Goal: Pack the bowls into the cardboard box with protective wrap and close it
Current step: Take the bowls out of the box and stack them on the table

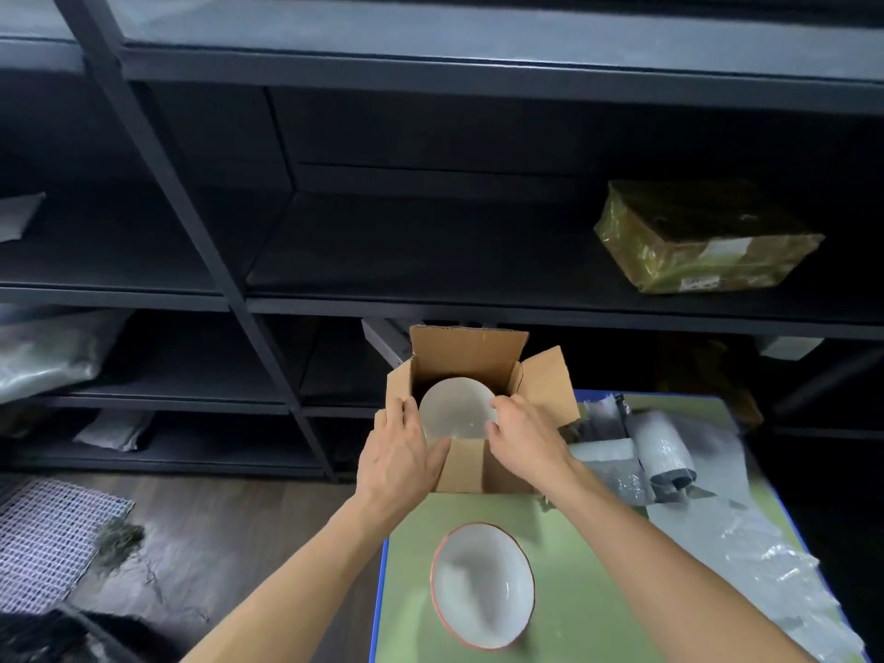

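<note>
An open cardboard box [466, 356] stands at the far end of the green table, its flaps spread outward. A white bowl [457, 406] sits tilted in the box's mouth. My left hand [399, 454] holds the bowl's left rim, its palm against the box's left side. My right hand [524, 435] grips the bowl's right rim with curled fingers. A second white bowl [483, 583] with a red rim lies upright on the table nearer to me, untouched.
Rolls and loose sheets of grey protective wrap [662, 452] lie on the table's right side. The table [588, 567] has a blue edge. Dark shelving [430, 299] stands behind, with a taped parcel [703, 236]. A mesh mat [52, 538] lies on the floor at left.
</note>
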A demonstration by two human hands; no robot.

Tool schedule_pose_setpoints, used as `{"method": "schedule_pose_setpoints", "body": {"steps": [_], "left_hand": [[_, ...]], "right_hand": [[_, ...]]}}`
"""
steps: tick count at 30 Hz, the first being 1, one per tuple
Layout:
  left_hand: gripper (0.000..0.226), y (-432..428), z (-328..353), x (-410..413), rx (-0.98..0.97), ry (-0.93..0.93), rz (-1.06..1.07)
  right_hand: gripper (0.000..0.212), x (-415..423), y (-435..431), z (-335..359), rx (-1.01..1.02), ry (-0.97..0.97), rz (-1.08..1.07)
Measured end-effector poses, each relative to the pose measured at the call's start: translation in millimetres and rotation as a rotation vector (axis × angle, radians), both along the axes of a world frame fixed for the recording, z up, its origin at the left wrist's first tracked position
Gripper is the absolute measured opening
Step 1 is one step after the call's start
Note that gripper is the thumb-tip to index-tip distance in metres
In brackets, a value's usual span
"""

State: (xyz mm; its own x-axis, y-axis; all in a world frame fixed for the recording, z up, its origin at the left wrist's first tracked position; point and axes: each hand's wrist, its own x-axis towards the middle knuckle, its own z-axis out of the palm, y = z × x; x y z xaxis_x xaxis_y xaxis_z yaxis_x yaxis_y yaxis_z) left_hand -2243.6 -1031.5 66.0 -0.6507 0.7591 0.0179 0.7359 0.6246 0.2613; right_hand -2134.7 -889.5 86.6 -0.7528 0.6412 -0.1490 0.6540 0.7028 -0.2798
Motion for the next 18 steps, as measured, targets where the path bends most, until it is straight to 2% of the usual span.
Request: {"method": "schedule_pose_setpoints", "body": {"steps": [5,10,15,18], "left_hand": [[0.073,0.0,-0.3,4.4,-0.018,0.003,0.023],[0.071,0.1,-0.3,2.3,0.0,-0.009,0.028],[0.071,1.5,-0.3,-2.2,0.006,-0.054,0.051],[0.072,0.9,-2.2,-2.9,0.007,-0.053,0.053]], "right_hand": [[0.031,-23.9,11.7,-2.7,-0.001,-0.185,0.023],[0.037,-46.5,21.5,-11.8,-0.037,-0.255,-0.052],[0.062,-53.9,22.9,-19.3,-0.022,-0.261,-0.091],[0.062,-55.2,23.5,-17.7,-0.062,-0.225,-0.11]]}}
